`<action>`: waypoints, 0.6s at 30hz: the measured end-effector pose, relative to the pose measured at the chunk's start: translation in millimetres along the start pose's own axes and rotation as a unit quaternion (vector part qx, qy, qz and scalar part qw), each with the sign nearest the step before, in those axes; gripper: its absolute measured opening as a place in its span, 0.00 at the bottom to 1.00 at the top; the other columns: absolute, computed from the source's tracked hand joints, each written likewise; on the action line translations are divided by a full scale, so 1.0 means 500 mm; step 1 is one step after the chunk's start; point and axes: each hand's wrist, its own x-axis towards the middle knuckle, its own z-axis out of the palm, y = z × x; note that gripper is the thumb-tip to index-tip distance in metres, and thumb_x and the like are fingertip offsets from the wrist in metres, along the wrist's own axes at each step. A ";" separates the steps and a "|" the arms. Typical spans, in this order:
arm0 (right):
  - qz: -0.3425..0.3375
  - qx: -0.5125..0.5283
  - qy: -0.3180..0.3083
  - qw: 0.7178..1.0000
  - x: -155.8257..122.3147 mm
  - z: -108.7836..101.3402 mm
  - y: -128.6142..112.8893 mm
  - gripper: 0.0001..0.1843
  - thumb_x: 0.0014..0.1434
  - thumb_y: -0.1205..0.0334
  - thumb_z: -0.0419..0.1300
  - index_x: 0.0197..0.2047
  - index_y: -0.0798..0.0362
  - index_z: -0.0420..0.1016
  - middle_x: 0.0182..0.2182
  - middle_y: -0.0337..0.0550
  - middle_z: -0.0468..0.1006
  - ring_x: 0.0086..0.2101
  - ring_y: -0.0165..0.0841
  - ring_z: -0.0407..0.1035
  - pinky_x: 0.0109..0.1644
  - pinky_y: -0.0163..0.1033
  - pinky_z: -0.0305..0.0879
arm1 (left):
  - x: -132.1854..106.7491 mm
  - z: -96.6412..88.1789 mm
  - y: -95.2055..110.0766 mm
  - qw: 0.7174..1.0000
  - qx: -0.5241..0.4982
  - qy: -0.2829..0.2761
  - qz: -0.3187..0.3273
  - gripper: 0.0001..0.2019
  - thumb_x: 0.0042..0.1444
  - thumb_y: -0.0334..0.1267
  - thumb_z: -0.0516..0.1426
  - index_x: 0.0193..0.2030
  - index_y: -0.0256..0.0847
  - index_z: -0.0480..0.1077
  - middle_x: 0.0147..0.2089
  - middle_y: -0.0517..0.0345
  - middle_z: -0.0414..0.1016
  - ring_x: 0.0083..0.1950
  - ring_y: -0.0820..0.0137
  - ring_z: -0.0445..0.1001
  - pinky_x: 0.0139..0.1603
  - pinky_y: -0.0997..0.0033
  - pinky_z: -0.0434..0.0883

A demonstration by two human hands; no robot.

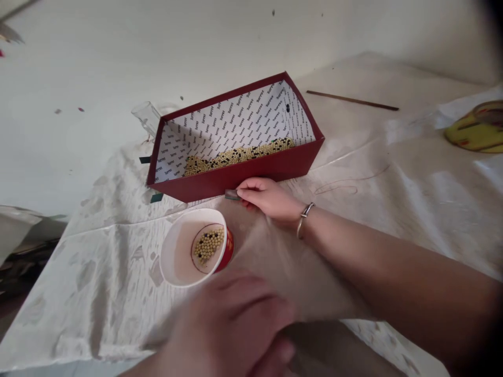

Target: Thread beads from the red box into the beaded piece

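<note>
right hand: fingers narrow, pinching grey tab just beside front wall of box. left hand: blurred, finger spread impossible to tell, near cup. one box, one cup, beads in both; one stick.

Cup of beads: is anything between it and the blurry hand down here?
Nothing visible. The left hand is just beside the cup, only cloth between them. The right hand is by the red box.
</note>
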 end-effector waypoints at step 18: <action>0.006 0.038 -0.005 0.999 0.000 0.000 0.003 0.06 0.52 0.62 0.55 0.30 0.55 0.69 0.24 0.37 0.69 0.23 0.23 0.62 0.30 0.31 0.62 | 0.102 0.123 0.002 0.930 0.261 -0.135 -0.223 0.15 0.50 0.22 0.46 0.42 0.34 0.66 0.37 0.45 0.67 0.38 0.62 0.69 0.35 0.64 0.68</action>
